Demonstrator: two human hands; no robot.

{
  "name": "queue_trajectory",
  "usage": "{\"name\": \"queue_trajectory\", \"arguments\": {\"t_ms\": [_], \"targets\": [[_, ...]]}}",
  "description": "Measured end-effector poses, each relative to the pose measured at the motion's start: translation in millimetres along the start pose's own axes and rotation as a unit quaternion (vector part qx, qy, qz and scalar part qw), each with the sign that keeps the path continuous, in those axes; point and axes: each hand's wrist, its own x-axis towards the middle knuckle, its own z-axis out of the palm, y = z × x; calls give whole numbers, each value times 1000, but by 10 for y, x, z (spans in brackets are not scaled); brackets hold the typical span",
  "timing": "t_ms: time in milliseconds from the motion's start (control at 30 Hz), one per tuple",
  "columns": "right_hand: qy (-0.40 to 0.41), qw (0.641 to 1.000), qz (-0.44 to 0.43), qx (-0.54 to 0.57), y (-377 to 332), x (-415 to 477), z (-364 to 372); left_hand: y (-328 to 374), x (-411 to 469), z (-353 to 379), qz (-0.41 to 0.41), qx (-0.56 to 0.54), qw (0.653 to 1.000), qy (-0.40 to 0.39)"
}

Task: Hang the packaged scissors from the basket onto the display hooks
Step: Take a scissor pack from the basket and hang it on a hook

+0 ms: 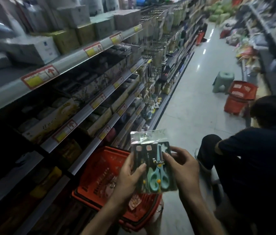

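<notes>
Both my hands hold a stack of packaged scissors (154,164) above a red basket (100,177) on the floor. The front pack shows teal-handled scissors on a dark card with a clear plastic top. My left hand (130,173) grips the stack's left edge, thumb on the front. On the right edge, my right hand (181,165) pinches the pack. More packs lie in the basket. Display hooks (152,53) with hanging goods line the shelving farther down the aisle on the left.
Shelves (76,53) of boxed goods run along the left. A person in dark clothes (259,150) crouches at right, close to me. Beyond stand a green stool (222,81), stacked red baskets (238,99) and piles of goods along the aisle floor.
</notes>
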Motion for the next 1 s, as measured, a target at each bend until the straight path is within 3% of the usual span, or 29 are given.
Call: {"name": "queue_trajectory", "arguments": {"t_ms": [167,467,600,700,767,900,1000], "targets": [[88,993,20,81,14,-347,-659,46,-254,464,0,33,999,-12],[244,963,-23,112,-228,-970,-1689,12,-587,1520,-16,102,981,-163],[301,951,-44,-59,-266,-1203,-2114,48,-562,1893,2,145,961,-235],[356,888,-36,-287,-283,-1419,-2322,68,-621,2213,14,180,933,-310],[383,845,-48,-370,-306,-1545,-2422,67,-694,2419,8,182,921,-345],[437,775,-31,-455,-229,-1733,-2530,37,-883,2741,4,174,896,-409],[479,774,37,-413,-216,-1905,-2576,-17,-1031,2888,-6,166,872,-460]]}}
